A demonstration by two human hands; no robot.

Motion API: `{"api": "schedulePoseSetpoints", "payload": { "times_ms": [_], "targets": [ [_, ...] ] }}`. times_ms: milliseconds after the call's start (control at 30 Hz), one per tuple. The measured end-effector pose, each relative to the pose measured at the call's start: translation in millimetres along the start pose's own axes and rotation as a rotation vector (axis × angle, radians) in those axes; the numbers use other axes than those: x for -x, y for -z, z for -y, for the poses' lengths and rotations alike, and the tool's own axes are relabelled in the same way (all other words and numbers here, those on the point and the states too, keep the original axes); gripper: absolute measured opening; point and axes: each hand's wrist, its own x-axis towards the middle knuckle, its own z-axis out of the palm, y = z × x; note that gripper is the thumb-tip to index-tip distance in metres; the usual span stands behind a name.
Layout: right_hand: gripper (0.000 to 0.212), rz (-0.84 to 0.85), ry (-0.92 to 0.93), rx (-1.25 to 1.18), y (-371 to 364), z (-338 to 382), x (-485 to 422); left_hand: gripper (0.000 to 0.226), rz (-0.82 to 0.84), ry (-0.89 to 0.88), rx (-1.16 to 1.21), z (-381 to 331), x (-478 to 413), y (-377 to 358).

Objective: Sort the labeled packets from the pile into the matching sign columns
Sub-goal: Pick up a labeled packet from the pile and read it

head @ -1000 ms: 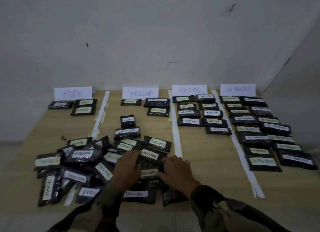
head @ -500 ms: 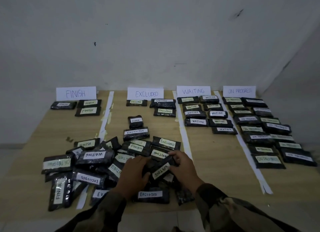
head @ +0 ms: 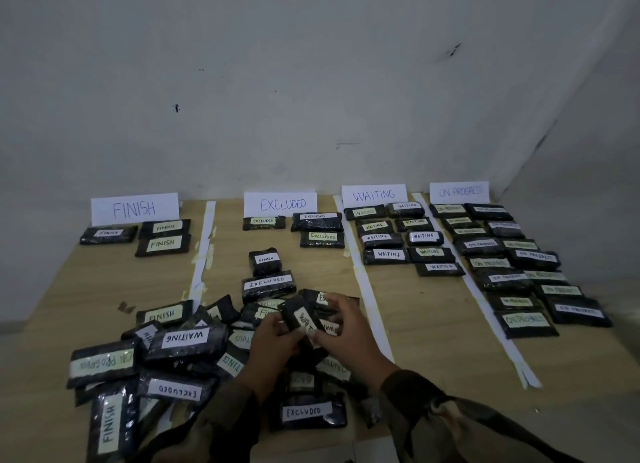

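Both hands hold one black packet labeled WAITING (head: 302, 316), lifted and tilted above the pile. My left hand (head: 275, 338) grips its near left end; my right hand (head: 343, 327) pinches its right side. The pile of labeled black packets (head: 180, 345) spreads over the front left of the wooden table. At the back stand four paper signs: FINISH (head: 134, 208), EXCLUDED (head: 281, 204), WAITING (head: 374, 195), ON PROGRESS (head: 460, 191). Sorted packets lie below each sign, three under FINISH, three under EXCLUDED, several under WAITING (head: 401, 241) and several under ON PROGRESS (head: 512, 265).
White paper strips (head: 363, 282) divide the columns on the table (head: 429, 327). A small FINISH packet (head: 266, 260) and an EXCLUDED packet (head: 268, 284) lie loose mid-column under EXCLUDED. Another EXCLUDED packet (head: 306, 412) sits at the front edge. A wall stands behind the signs.
Both hands went from pressing on the pile to picking out the WAITING packet and lifting it up, turning its label toward me.
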Motion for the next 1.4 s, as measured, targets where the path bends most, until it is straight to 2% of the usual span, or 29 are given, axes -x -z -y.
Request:
{"api": "schedulePoseSetpoints", "payload": {
  "times_ms": [33,100,233,367,433,533,633,700,767,833,1067,1267,1400],
  "targets": [
    [0.060,0.023,0.017,0.073,-2,-2,2,0.019,0.005,0.082,0.137,-3,1,0],
    [0.064,0.034,0.073,0.197,-8,-5,5,0.020,0.032,0.170,0.238,-7,4,-1],
    [0.058,-0.004,0.177,0.354,-13,-9,5,0.018,0.082,0.220,0.298,-7,5,-2],
    [0.059,0.004,0.191,0.397,-11,-9,-3,0.017,0.099,0.166,0.238,-11,1,1],
    [0.061,0.002,0.176,0.397,-10,-9,-7,0.018,0.056,0.109,0.152,-9,-6,5],
    [0.061,0.006,0.150,0.414,-10,-13,-10,0.035,0.040,-0.029,-0.042,-5,-15,12],
    [0.061,0.017,0.134,0.472,-6,-17,-11,0.058,0.064,-0.219,-0.341,-3,-19,17],
    [0.060,0.014,0.125,0.508,3,-21,-11,0.066,0.030,-0.397,-0.591,-1,-23,17],
    [0.058,0.020,0.120,0.558,16,-27,-13,0.062,0.006,-0.633,-0.783,2,-29,14],
    [0.058,0.018,0.110,0.615,31,-33,-17,0.053,0.005,-0.765,-0.870,3,-35,5],
    [0.057,-0.004,0.063,0.733,93,-58,-48,0.065,0.078,-0.734,-1.160,5,-59,-41],
    [0.058,0.035,0.059,0.798,135,-85,-83,0.056,0.070,-0.771,-1.264,-2,-76,-85],
    [0.054,0.045,0.094,0.845,148,-106,-102,0.058,0.058,-0.724,-1.274,-3,-87,-110]
  ]
}}
